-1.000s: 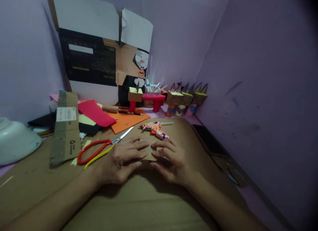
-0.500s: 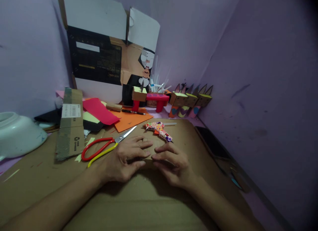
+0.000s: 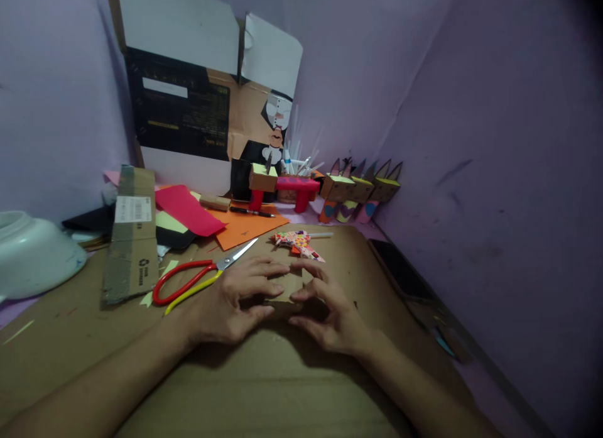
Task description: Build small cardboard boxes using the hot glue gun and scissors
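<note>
Both of my hands rest on a large brown cardboard sheet (image 3: 264,388) and meet over a small brown cardboard piece (image 3: 288,288). My left hand (image 3: 233,300) curls its fingers round the piece's left side. My right hand (image 3: 330,312) pinches the piece's right side between thumb and fingers and tilts its near edge up. A glue gun wrapped in patterned tape (image 3: 298,242) lies just beyond the fingertips. Red and yellow handled scissors (image 3: 198,278) lie to the left of my left hand.
A taped cardboard strip (image 3: 132,234), red paper (image 3: 188,210) and orange paper (image 3: 247,224) lie at the back left. A white bowl (image 3: 32,252) sits far left. Small paper box figures (image 3: 360,188), a red stand (image 3: 296,188) and a printed carton (image 3: 188,111) line the purple wall. A dark phone (image 3: 400,269) lies at right.
My right fingers went from lying flat on the small cardboard piece to a pinch that lifts it. The left fingers curled in. The camera shifted a little.
</note>
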